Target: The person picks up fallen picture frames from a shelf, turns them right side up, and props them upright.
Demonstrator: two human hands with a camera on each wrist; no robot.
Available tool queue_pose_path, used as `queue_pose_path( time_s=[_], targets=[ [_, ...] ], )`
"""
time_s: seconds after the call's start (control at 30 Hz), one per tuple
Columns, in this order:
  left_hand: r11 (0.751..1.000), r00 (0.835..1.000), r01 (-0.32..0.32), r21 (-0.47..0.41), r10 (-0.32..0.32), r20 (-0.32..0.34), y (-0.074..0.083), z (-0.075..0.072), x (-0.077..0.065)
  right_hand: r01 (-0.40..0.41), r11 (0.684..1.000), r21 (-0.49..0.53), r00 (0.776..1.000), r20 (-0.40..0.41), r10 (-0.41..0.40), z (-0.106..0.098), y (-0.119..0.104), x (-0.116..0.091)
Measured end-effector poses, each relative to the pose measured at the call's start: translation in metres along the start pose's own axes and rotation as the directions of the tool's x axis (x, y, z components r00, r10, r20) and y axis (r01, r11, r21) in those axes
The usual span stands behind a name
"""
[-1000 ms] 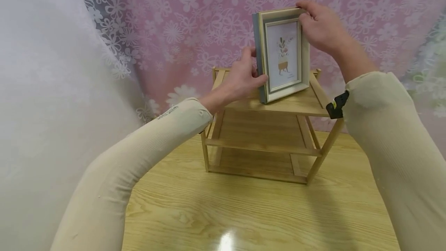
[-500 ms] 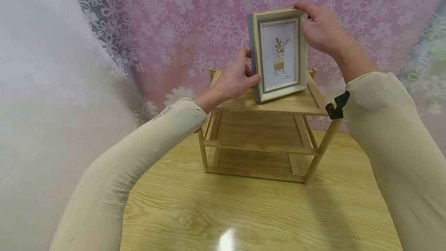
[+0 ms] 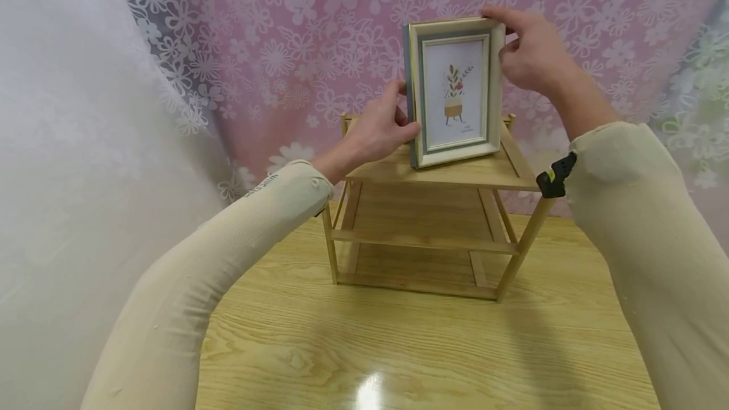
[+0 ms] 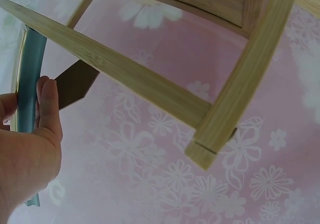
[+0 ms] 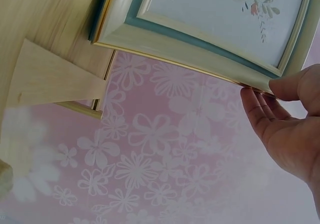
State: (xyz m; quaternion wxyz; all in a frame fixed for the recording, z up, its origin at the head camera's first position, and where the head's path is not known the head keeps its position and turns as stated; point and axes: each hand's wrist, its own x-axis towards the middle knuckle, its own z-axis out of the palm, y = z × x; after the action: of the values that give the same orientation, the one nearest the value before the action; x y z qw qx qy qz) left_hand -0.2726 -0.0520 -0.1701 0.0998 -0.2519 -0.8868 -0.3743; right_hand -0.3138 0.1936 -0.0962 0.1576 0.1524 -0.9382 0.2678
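A picture frame, cream with a blue-green band and a potted-plant print, stands nearly upright on the top shelf of a wooden rack. My left hand pinches its left side low down, thumb toward the front and fingers behind the blue-green edge. At the upper right corner, my right hand reaches a finger over the top. In the right wrist view its thumb and fingertips meet the frame's side edge. Behind the frame, a brown backing stand juts out in the left wrist view.
Two lower wooden shelves sit beneath the top one. Around the rack spreads a wood-grain floor. A pink floral curtain hangs close behind, and a white sheer drape fills the left side.
The frame has turned to face the head camera more squarely and shifted slightly left. My right thumb has slid off its front to the side edge; the left hand has moved along with it.
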Motion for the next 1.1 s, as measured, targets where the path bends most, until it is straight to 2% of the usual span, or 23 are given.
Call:
queue_pose_path(
  time_s=[0.23,0.47,0.63,0.87,1.1],
  targets=[
    [1.0,1.0,0.006,0.024,-0.006,0.009,-0.002,-0.003,0.003,0.03,0.999,0.016,0.999,-0.031,-0.03,0.0,0.006,-0.004],
    [1.0,0.999,0.011,-0.019,-0.01,0.043,-0.004,-0.006,0.005,0.046,0.999,0.004,0.998,-0.049,-0.046,0.0,0.005,-0.007],
    [0.999,0.995,0.023,-0.023,-0.021,0.102,-0.005,-0.014,0.008,0.059,0.998,-0.02,0.997,-0.048,-0.06,-0.001,0.001,-0.008],
    [0.997,0.981,0.056,0.045,-0.064,0.184,0.0,-0.026,0.016,0.061,0.997,-0.047,0.997,-0.051,-0.064,-0.004,-0.002,-0.011],
    [0.997,0.966,0.082,-0.01,-0.077,0.248,-0.002,-0.03,0.018,0.053,0.997,-0.047,0.998,-0.034,-0.054,-0.005,-0.002,-0.014]
  ],
)
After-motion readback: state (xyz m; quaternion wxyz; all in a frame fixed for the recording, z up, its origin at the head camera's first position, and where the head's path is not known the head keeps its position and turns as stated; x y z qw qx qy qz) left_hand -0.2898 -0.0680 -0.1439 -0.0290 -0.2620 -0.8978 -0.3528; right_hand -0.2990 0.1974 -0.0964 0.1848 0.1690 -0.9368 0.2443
